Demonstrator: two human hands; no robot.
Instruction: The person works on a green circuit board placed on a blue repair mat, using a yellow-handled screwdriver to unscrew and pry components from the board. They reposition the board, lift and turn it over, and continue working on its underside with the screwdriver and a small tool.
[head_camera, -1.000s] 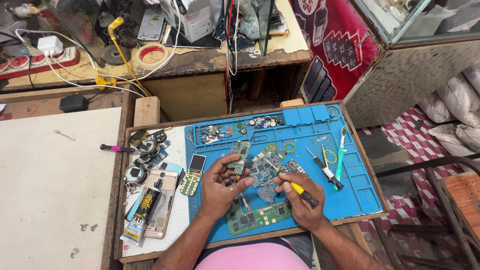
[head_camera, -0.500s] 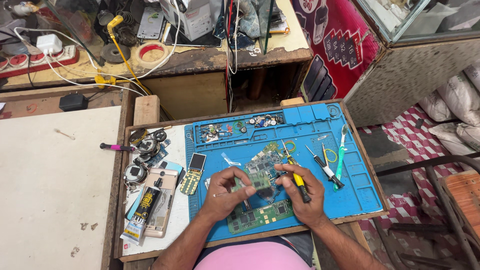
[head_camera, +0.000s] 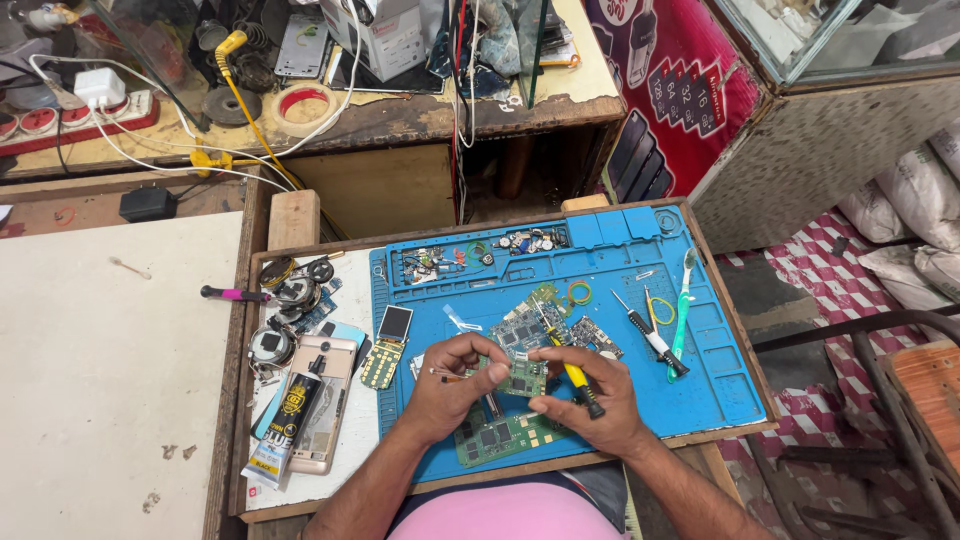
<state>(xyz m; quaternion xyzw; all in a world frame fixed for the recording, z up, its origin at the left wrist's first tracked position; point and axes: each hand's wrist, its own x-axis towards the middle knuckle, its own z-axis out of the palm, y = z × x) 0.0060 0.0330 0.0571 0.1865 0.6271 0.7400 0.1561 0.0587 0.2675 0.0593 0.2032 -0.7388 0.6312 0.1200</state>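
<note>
At the lower centre of the frame, the left hand (head_camera: 450, 385) and right hand (head_camera: 590, 395) pinch a small green circuit board (head_camera: 522, 377) between their fingertips, above a blue work mat (head_camera: 700, 380). The right hand also grips a yellow-handled screwdriver (head_camera: 572, 372). Lower left, a black-and-yellow glue tube (head_camera: 285, 425) lies on a phone. Farther up, upper left, sits a white power adapter (head_camera: 98, 86); top centre, a white box (head_camera: 385, 35); upper right, a red sign (head_camera: 670, 90).

Small green circuit board (head_camera: 522, 377) held tilted above blue mat; yellow-handled screwdriver (head_camera: 572, 372) slanted just beside it.
</note>
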